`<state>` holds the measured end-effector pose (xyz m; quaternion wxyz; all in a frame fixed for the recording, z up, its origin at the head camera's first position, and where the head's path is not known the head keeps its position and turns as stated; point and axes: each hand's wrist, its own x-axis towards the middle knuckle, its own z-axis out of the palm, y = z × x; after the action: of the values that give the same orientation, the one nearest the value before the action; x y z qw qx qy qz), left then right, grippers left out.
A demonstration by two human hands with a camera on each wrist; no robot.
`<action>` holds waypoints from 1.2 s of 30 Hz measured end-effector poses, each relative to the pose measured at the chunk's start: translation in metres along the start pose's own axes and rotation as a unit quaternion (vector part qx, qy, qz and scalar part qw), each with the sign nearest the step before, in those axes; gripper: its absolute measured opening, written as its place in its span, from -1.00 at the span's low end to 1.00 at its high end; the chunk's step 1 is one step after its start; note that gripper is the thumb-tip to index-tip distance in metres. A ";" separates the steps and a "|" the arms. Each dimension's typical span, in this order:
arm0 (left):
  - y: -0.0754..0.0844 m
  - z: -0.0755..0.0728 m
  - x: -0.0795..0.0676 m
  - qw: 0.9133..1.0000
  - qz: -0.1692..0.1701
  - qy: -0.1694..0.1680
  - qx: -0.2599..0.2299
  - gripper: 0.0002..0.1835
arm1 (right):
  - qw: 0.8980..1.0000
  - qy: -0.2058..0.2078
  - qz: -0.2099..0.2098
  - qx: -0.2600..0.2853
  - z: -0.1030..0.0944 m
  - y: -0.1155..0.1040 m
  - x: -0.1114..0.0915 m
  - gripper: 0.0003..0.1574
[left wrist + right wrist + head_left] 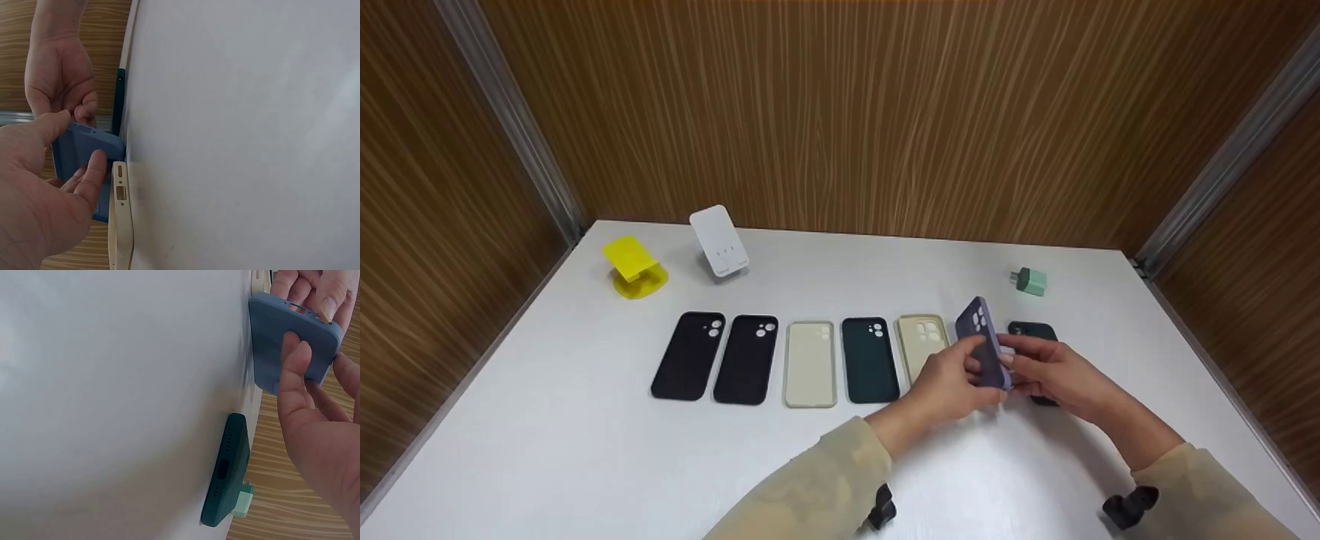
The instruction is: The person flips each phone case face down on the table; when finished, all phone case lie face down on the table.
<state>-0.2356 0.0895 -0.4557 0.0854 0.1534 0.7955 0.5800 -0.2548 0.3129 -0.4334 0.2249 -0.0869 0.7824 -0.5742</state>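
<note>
A purple-blue phone case (pixel 992 360) stands tilted on edge between both hands at the right of the row. My left hand (pixel 952 382) grips it, with the thumb at the case's end and fingers inside the hollow, as the left wrist view shows. My right hand (pixel 1057 375) holds the other side, its fingertips against the smooth outer back of the case (pixel 270 337). Just left lies a cream phone case (pixel 915 349) with a large camera cutout, partly hidden by the left hand. Behind the right hand is a dark green phone case (pixel 1039 328), partly covered.
Farther left lie a green case (pixel 870 364), a pale cream case (pixel 810 367) and two black cases (pixel 746 364). At the back stand a yellow phone holder (pixel 634 262), a white phone stand (pixel 720 240) and a mint plug adapter (pixel 1033 281). Wood-grain panels border the white table (pixel 547 450).
</note>
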 end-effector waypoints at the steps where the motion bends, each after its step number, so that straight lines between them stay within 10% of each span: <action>1: 0.001 0.000 0.000 1.000 -0.002 -0.001 -0.004 -0.11 | 1.000 -0.001 0.001 0.002 0.000 0.000 0.000 -0.17; 36: 0.012 -0.001 -0.008 0.994 -0.035 -0.012 -0.100 -0.10 | 1.000 -0.017 -0.022 -0.011 0.003 -0.002 0.002 -0.23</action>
<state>-0.2265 0.0893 -0.4442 0.1302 0.1234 0.7372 0.6514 -0.2551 0.3084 -0.4326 0.2250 -0.1160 0.7824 -0.5691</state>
